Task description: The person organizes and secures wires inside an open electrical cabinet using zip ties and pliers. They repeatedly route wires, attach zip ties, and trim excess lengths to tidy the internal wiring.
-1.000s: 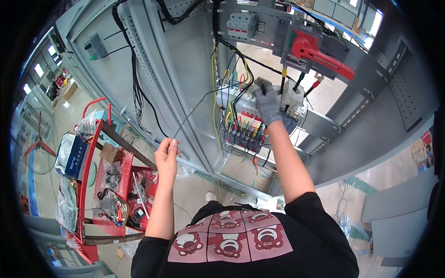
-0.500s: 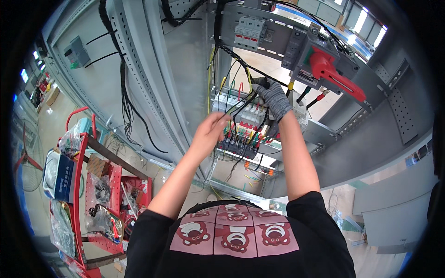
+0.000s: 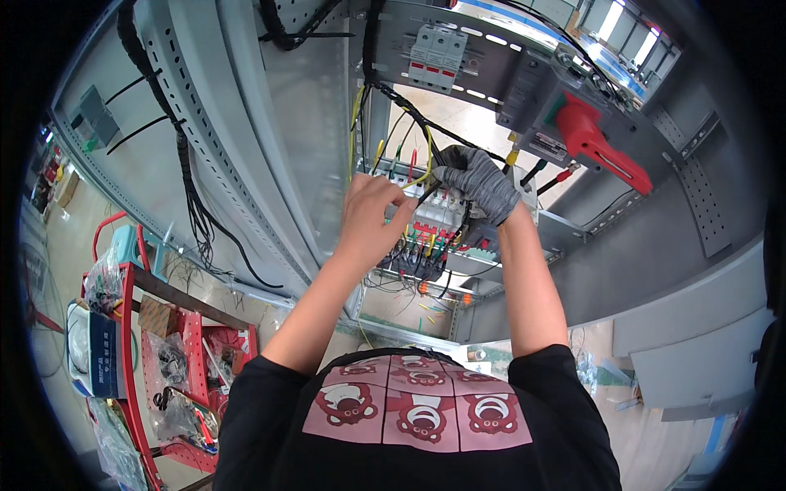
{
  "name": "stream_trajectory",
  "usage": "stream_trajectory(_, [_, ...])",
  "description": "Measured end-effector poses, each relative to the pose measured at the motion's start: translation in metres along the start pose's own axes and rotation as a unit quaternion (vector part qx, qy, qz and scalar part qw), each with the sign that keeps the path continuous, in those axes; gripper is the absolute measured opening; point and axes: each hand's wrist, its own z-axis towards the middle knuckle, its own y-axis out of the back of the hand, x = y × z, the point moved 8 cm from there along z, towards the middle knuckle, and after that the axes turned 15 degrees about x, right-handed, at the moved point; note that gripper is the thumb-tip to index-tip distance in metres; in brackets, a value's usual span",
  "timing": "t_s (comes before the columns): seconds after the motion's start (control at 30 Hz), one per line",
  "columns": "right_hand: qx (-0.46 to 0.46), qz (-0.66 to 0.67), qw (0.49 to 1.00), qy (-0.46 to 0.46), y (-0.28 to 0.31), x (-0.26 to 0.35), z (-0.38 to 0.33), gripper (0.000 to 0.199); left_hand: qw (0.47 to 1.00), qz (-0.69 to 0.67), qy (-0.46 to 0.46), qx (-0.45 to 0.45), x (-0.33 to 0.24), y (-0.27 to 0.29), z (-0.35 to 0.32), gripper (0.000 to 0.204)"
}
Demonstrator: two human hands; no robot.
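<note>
My bare left hand point(image 3: 370, 214) is closed, its thumb and forefinger curled around a thin yellow-green wire point(image 3: 420, 179). Where exactly they pinch it is partly hidden behind the fingers. To its right, my right hand point(image 3: 481, 185), in a grey knit glove with dark fingertips, is closed around a bundle of black wires point(image 3: 429, 194). The same yellow-green wire runs toward that grip. Just beneath both hands lies a row of white breakers point(image 3: 438, 214) with red parts. Below it, several coloured wires enter dark terminal devices point(image 3: 417, 263).
A switch with a red handle point(image 3: 602, 143) juts out at the upper right. White fuse holders point(image 3: 435, 57) sit on the upper rail. A black wire harness point(image 3: 184, 155) hangs along the left cabinet post. A red tool cart point(image 3: 131, 344) with bags and tools stands at the lower left.
My left hand has lifted slightly and moved left, its fingers curling upward. My right hand has come down a little, still gripping wires. The whole view has shifted slightly.
</note>
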Motion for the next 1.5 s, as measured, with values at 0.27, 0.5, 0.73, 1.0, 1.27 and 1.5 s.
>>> stream_trajectory(0.27, [-0.05, -0.121, 0.991, 0.002, -0.007, -0.002, 0.009, 0.03, 0.898, -0.406, 0.164, 0.048, 0.017, -0.006, -0.011, 0.015])
stream_trajectory(0.5, [-0.019, 0.004, 1.0, -0.02, -0.017, 0.002, 0.002, 0.046, 0.966, -0.2, 0.132, 0.099, 0.032, -0.025, 0.01, 0.012])
stream_trajectory(0.73, [-0.031, 0.154, 0.987, 0.026, -0.008, -0.002, -0.005, 0.026, 0.99, 0.097, 0.091, -0.049, 0.028, 0.024, 0.011, 0.01])
stream_trajectory(1.0, [-0.249, -0.227, 0.941, 0.039, 0.006, 0.033, 0.0, 0.032, 0.943, -0.3, 0.11, 0.093, 0.034, -0.043, 0.051, 0.033])
stream_trajectory(1.27, [-0.19, -0.454, 0.867, -0.082, 0.0, 0.07, 0.012, 0.051, 0.903, -0.413, 0.116, 0.018, 0.056, -0.044, 0.089, 0.028])
stream_trajectory(1.5, [-0.125, -0.447, 0.886, -0.013, 0.012, 0.068, 0.025, 0.034, 0.994, -0.001, 0.021, -0.104, 0.045, -0.006, 0.084, 0.017])
